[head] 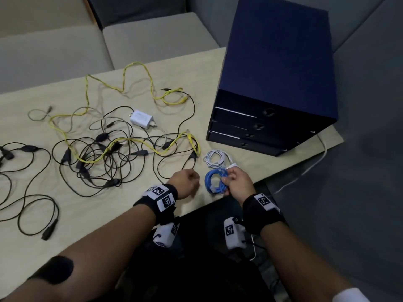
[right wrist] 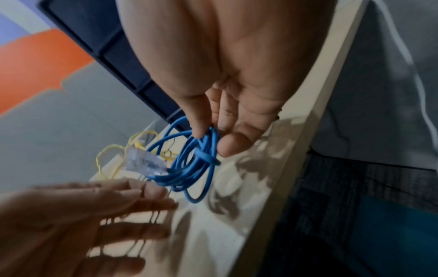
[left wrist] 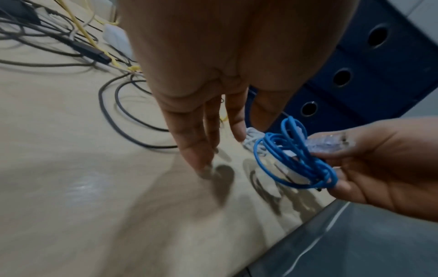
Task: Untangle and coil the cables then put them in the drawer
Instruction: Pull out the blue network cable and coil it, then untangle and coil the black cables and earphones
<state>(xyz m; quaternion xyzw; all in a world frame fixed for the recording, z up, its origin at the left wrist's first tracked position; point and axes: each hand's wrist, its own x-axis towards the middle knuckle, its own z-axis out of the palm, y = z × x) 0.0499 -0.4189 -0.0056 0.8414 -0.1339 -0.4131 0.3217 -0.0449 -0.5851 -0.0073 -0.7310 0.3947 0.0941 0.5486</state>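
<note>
A coiled blue cable [head: 214, 180] with a clear plug [right wrist: 145, 162] hangs just above the table's near edge, pinched by my right hand [head: 236, 182] between thumb and fingers [right wrist: 233, 145]. My left hand [head: 186, 182] hovers just left of the coil, fingers [left wrist: 196, 150] straight and holding nothing. A coiled white cable [head: 214, 159] lies behind the blue coil. A tangle of black cables [head: 104, 158] and a long yellow cable [head: 104, 118] spread over the table's left half. The dark blue drawer unit [head: 274, 83] stands at the right with all drawers closed.
A white charger block [head: 142, 119] lies amid the tangle. More black cable [head: 24, 192] trails off the left edge. A white cord [head: 305, 171] hangs off the table's right side. Beige cushions [head: 65, 44] sit beyond the wooden table [head: 109, 214].
</note>
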